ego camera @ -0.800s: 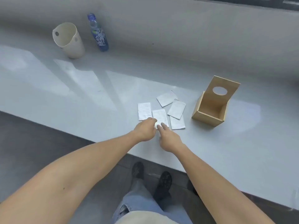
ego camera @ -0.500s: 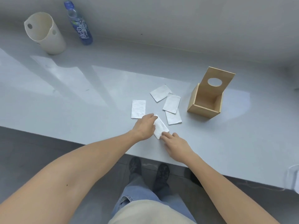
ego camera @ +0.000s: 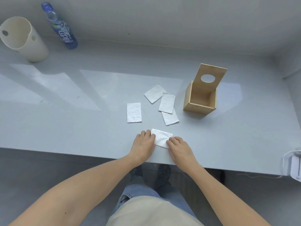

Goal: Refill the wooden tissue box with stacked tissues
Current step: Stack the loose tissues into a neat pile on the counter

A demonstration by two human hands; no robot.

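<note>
A white folded tissue [ego camera: 161, 138] lies flat near the front edge of the grey counter [ego camera: 81, 121]. My left hand [ego camera: 144, 144] presses its left end and my right hand [ego camera: 178, 146] its right end, fingers curled down on it. Three more tissues lie further back: one alone [ego camera: 134, 112] on the left, and two overlapping [ego camera: 167, 102] with another [ego camera: 170, 118] below them; a further one [ego camera: 154, 93] sits behind. The wooden tissue box [ego camera: 201, 101] stands to the right, open and empty inside, its lid with a round hole tipped up behind.
A cream plastic bin [ego camera: 21, 39] and a blue drink bottle [ego camera: 61, 30] stand at the back left against the wall. A white device with a cable [ego camera: 294, 167] hangs at the counter's right front edge. My legs and shoes show below the counter.
Both hands have drawn one tissue toward the counter's front edge and turned it sideways. It now lies flat between them. The camera has tilted down.
</note>
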